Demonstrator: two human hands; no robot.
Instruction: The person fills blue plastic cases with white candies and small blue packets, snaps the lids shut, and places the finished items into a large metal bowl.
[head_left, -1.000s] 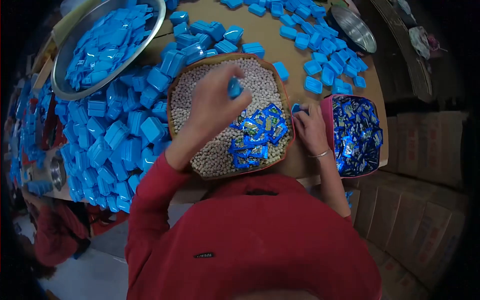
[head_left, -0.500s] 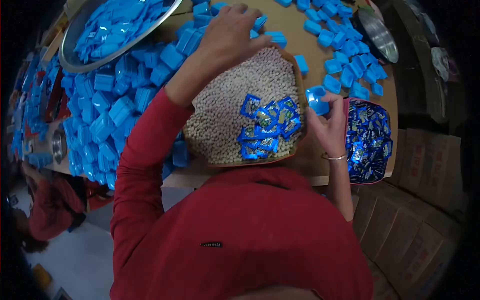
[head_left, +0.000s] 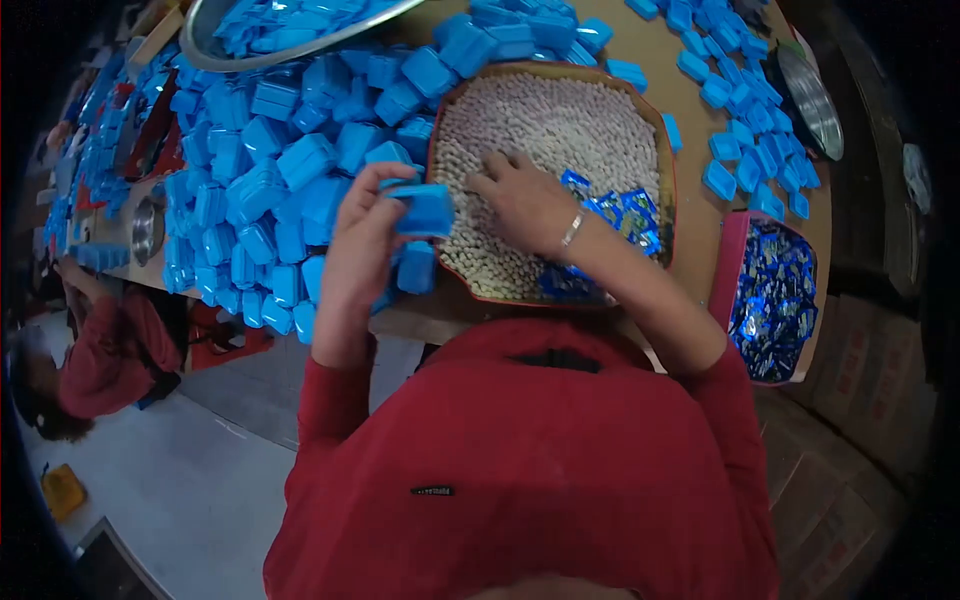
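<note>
My left hand [head_left: 362, 230] is closed around a blue plastic box [head_left: 427, 211], by the left rim of a tray [head_left: 671, 200]. Small white pellets [head_left: 590, 120] fill that tray. Over the pellets is my right hand [head_left: 530, 208], its bent fingers somewhat apart and their tips partly hidden among them. Blue printed packets [head_left: 635, 215] lie on the pellets at the tray's right side, partly behind my right forearm.
Many blue boxes [head_left: 305, 160] are heaped left of the tray, below a metal bowl [head_left: 200, 45]. More blue cups [head_left: 720, 180] lie to the right, near a pink-edged bin [head_left: 728, 265] of packets. Another person [head_left: 110, 350] is at the far left.
My left hand has come back from the far boxes and now holds a blue box. My right hand has moved left from beside the tray onto the pellets, without the cup. The view has shifted.
</note>
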